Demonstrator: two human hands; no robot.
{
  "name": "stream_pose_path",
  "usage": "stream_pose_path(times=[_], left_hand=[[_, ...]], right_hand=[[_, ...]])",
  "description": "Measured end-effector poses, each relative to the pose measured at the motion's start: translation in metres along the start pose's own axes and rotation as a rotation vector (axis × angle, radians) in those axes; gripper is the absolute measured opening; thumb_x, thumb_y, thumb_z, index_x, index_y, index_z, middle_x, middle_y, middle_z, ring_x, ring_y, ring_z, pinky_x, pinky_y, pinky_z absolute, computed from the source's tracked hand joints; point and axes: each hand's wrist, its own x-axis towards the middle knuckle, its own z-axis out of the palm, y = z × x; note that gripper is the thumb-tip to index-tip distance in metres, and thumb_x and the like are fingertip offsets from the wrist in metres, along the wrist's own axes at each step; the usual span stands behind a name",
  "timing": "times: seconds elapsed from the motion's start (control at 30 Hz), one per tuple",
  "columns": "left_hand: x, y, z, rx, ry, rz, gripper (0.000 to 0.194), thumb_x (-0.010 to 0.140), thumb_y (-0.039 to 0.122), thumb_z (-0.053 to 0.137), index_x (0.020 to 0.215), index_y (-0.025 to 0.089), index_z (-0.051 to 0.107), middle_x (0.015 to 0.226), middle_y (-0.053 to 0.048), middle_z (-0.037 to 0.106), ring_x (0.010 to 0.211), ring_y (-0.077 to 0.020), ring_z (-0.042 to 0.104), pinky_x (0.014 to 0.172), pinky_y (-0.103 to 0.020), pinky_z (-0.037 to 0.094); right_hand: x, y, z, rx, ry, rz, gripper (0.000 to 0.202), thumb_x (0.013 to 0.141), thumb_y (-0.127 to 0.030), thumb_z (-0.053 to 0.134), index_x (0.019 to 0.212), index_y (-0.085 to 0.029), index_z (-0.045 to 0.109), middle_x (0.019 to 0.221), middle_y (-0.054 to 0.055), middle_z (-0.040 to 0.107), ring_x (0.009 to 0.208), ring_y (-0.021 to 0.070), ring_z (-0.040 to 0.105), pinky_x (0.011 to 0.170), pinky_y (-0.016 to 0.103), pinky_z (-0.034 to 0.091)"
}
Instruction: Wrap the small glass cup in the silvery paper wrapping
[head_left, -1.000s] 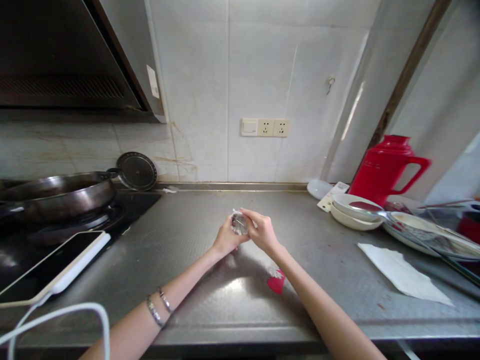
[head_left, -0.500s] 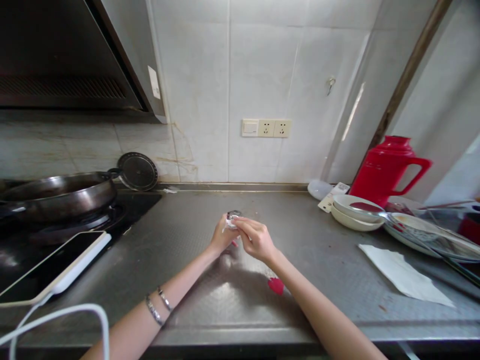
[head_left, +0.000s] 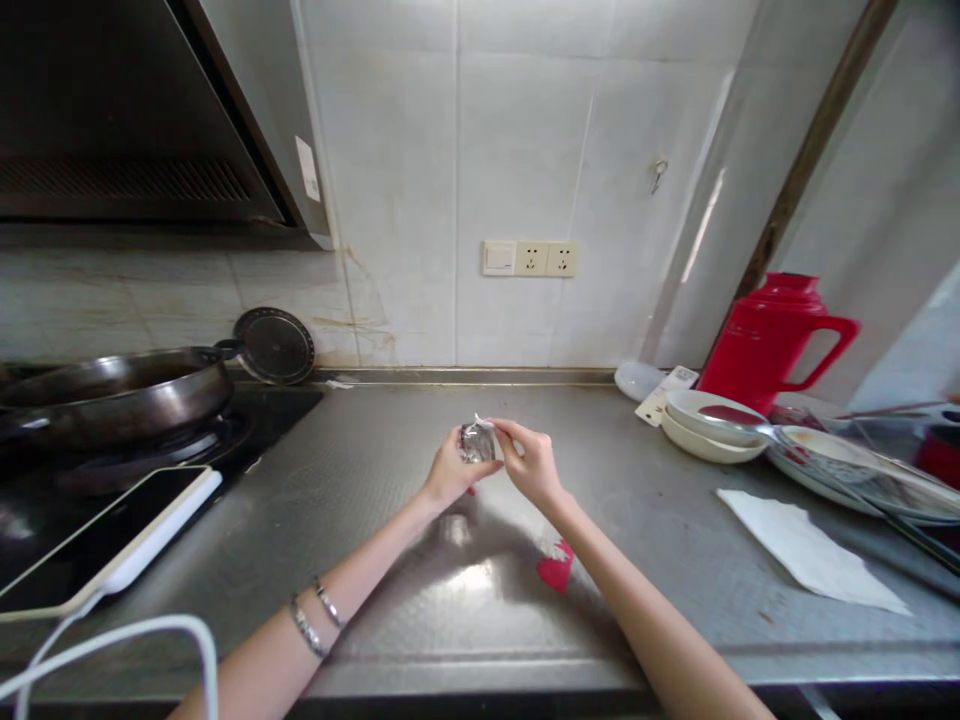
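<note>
Over the middle of the steel counter point(head_left: 390, 560), both my hands meet on a small shiny silver packet point(head_left: 475, 443). My left hand point(head_left: 448, 472) grips the packet from the left and below. My right hand point(head_left: 531, 462) pinches a white edge at its top with thumb and forefinger. A scrap of red wrapper point(head_left: 556, 570) lies on the counter just under my right forearm. Two bracelets point(head_left: 319, 616) sit on my left wrist.
Left: a dark pan point(head_left: 112, 390) on the stove, a phone point(head_left: 105, 535) with a white cable point(head_left: 112, 640). Right: a red jug point(head_left: 772, 335), stacked bowls point(head_left: 709, 420), plates with a ladle point(head_left: 840, 450), a white paper napkin point(head_left: 806, 550). Wall sockets point(head_left: 530, 258) behind.
My right hand has shifted from covering the packet to pinching its top edge; the silver side shows again. The red scrap under my forearm is more visible.
</note>
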Motion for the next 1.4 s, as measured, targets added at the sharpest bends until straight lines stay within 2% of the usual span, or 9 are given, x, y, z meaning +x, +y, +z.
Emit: stream_pose_path(times=[0.27, 0.4, 0.5, 0.63, 0.73, 0.87, 1.1, 1.27, 1.4], left_hand=[[-0.003, 0.011, -0.004, -0.058, 0.028, -0.091, 0.059, 0.057, 0.045, 0.079, 0.100, 0.016, 0.051, 0.077, 0.001, 0.059, 0.051, -0.0098, 0.055, 0.032, -0.018, 0.043], [-0.001, 0.009, -0.008, -0.059, 0.001, -0.070, 0.055, 0.058, 0.046, 0.077, 0.097, 0.016, 0.054, 0.074, 0.002, 0.058, 0.049, -0.0091, 0.054, 0.033, -0.017, 0.042], [0.001, 0.007, -0.008, -0.025, 0.022, -0.082, 0.058, 0.058, 0.042, 0.079, 0.102, 0.016, 0.052, 0.077, 0.001, 0.059, 0.049, -0.0089, 0.054, 0.033, -0.017, 0.041], [0.001, 0.003, -0.006, 0.007, -0.013, -0.062, 0.063, 0.055, 0.036, 0.083, 0.103, 0.016, 0.048, 0.079, 0.000, 0.060, 0.050, -0.0089, 0.054, 0.032, -0.016, 0.041], [0.001, -0.001, -0.005, -0.012, -0.069, 0.017, 0.069, 0.053, 0.035, 0.085, 0.109, 0.016, 0.049, 0.087, -0.002, 0.060, 0.056, -0.0091, 0.055, 0.034, -0.016, 0.043], [0.001, -0.004, -0.005, -0.021, -0.102, 0.083, 0.082, 0.056, 0.032, 0.084, 0.126, 0.018, 0.043, 0.086, -0.001, 0.060, 0.059, -0.0098, 0.055, 0.036, -0.016, 0.045], [0.004, 0.000, -0.008, -0.048, -0.084, 0.106, 0.079, 0.058, 0.031, 0.082, 0.127, 0.017, 0.045, 0.103, -0.008, 0.064, 0.069, -0.0135, 0.061, 0.040, -0.015, 0.048], [0.005, -0.003, -0.008, -0.065, -0.099, 0.038, 0.076, 0.060, 0.029, 0.080, 0.126, 0.019, 0.043, 0.097, -0.006, 0.064, 0.057, -0.0098, 0.058, 0.036, -0.016, 0.046], [0.009, -0.009, -0.012, -0.130, -0.167, 0.016, 0.098, 0.058, 0.027, 0.082, 0.140, 0.025, 0.028, 0.103, -0.007, 0.063, 0.055, -0.0078, 0.057, 0.038, -0.016, 0.046]], right_hand=[[-0.008, -0.001, 0.004, -0.009, -0.070, -0.240, 0.035, 0.089, -0.012, 0.044, 0.115, -0.024, 0.064, 0.112, 0.007, 0.070, 0.108, 0.0197, 0.065, 0.094, 0.038, 0.053], [-0.010, -0.005, 0.007, 0.040, -0.082, -0.309, 0.032, 0.088, -0.010, 0.046, 0.110, -0.024, 0.065, 0.104, 0.005, 0.073, 0.101, 0.0192, 0.068, 0.103, 0.046, 0.045], [-0.008, -0.004, 0.007, 0.072, 0.059, -0.164, 0.025, 0.089, -0.014, 0.047, 0.101, -0.024, 0.067, 0.097, 0.005, 0.074, 0.092, 0.0195, 0.070, 0.104, 0.047, 0.043], [0.000, 0.005, 0.005, 0.128, 0.193, 0.208, 0.021, 0.090, -0.030, 0.049, 0.093, -0.020, 0.067, 0.088, 0.006, 0.073, 0.083, 0.0207, 0.068, 0.082, 0.037, 0.054], [0.004, 0.013, 0.007, 0.278, 0.122, 0.349, 0.026, 0.087, -0.037, 0.051, 0.091, -0.017, 0.067, 0.084, 0.006, 0.072, 0.078, 0.0195, 0.067, 0.073, 0.031, 0.054], [0.004, 0.012, 0.011, 0.532, -0.047, 0.467, 0.031, 0.080, -0.043, 0.060, 0.093, -0.016, 0.069, 0.094, 0.008, 0.073, 0.089, 0.0221, 0.067, 0.081, 0.034, 0.053], [0.002, -0.002, 0.007, 0.699, -0.245, 0.511, 0.048, 0.071, -0.034, 0.072, 0.117, -0.025, 0.060, 0.121, 0.004, 0.065, 0.113, 0.0234, 0.060, 0.101, 0.040, 0.044], [0.001, -0.001, 0.011, 0.723, -0.235, 0.520, 0.057, 0.066, -0.030, 0.074, 0.120, -0.024, 0.055, 0.127, 0.007, 0.060, 0.114, 0.0234, 0.059, 0.098, 0.040, 0.047], [0.002, -0.002, 0.011, 0.677, -0.175, 0.551, 0.059, 0.063, -0.030, 0.077, 0.117, -0.022, 0.056, 0.122, 0.008, 0.062, 0.108, 0.0235, 0.062, 0.094, 0.039, 0.050]])
